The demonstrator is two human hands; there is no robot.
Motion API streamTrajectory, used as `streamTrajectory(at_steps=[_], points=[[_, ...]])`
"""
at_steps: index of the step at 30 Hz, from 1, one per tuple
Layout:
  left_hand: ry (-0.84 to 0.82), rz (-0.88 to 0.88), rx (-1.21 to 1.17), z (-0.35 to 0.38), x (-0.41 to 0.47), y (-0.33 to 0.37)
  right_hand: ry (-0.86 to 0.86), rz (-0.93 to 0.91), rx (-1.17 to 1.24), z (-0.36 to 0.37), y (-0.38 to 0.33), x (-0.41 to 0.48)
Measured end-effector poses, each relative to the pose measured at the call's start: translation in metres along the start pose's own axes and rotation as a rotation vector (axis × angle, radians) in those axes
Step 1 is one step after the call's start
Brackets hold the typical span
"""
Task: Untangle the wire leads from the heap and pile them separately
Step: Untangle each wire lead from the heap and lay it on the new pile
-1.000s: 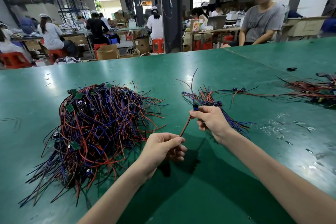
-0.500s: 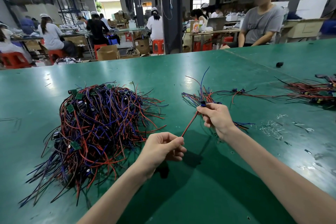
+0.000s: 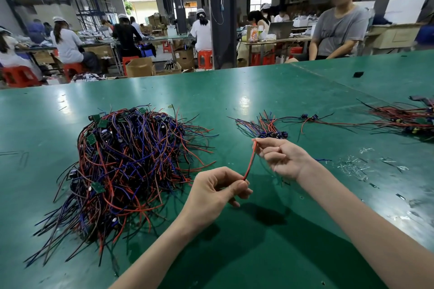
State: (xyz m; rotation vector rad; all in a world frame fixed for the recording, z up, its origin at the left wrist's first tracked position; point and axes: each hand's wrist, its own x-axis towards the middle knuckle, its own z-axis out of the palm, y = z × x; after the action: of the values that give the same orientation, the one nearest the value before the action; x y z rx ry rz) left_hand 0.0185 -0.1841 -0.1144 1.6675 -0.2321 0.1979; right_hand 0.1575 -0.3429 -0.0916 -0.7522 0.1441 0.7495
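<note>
Red lead point(image 3: 249, 164) pinched at both ends by left grip point(image 3: 216, 192) and right grip point(image 3: 284, 159); small pile point(image 3: 265, 128) sorted, large heap point(image 3: 131, 159) not yet untangled.

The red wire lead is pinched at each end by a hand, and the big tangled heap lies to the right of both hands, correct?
Not quite: the head view shows the heap to the left of both hands. The red wire lead is indeed pinched at its ends by the left hand and the right hand.
</note>
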Motion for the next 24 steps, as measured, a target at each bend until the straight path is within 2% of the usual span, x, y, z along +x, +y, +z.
streamTrajectory(at_steps=[2, 4, 7, 11, 18, 24], points=[[-0.059, -0.049, 0.003, 0.001, -0.001, 0.001, 0.027, -0.099, -0.155, 0.001, 0.001, 0.000], [-0.126, -0.118, 0.012, 0.003, -0.002, 0.002, 0.078, -0.278, -0.357, 0.000, 0.005, 0.001], [-0.181, -0.208, 0.036, 0.006, -0.003, 0.003, 0.105, -0.437, -0.490, -0.001, 0.008, 0.002], [-0.188, -0.247, 0.074, 0.006, -0.005, 0.004, 0.114, -0.428, -0.496, 0.000, 0.011, 0.002], [-0.098, -0.142, 0.060, 0.004, -0.002, 0.003, 0.115, -0.239, -0.318, -0.002, 0.002, 0.000], [-0.135, -0.208, 0.096, 0.006, -0.004, 0.002, 0.145, -0.314, -0.415, 0.000, 0.007, 0.000]])
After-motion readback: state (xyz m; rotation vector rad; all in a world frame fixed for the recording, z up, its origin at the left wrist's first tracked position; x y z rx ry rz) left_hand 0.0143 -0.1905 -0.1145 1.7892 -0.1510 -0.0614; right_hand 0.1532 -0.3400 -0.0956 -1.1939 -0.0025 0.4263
